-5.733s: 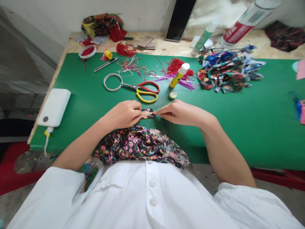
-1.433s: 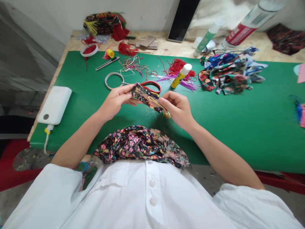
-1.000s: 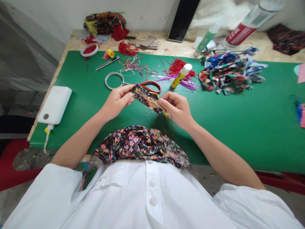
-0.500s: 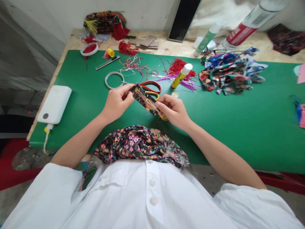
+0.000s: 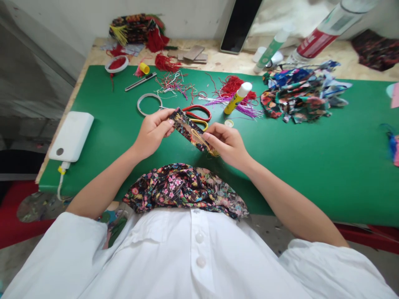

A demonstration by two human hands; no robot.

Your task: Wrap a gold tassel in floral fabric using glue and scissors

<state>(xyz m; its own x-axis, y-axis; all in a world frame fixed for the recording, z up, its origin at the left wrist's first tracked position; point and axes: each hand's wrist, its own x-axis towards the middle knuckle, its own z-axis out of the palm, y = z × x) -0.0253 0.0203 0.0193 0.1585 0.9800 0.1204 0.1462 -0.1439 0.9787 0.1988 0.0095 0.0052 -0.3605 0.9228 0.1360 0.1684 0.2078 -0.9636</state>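
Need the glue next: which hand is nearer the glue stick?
Right. The right hand sits just below the glue stick, pinching the fabric strip; the left hand is farther left.

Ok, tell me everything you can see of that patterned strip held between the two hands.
The patterned strip is a narrow, flat band, dark with red, yellow and green floral print, seemingly fabric-covered. It is held above the green mat, slanting from upper left to lower right. The left hand pinches its upper end; the right hand holds the lower end, where gold thread lies looped across it.
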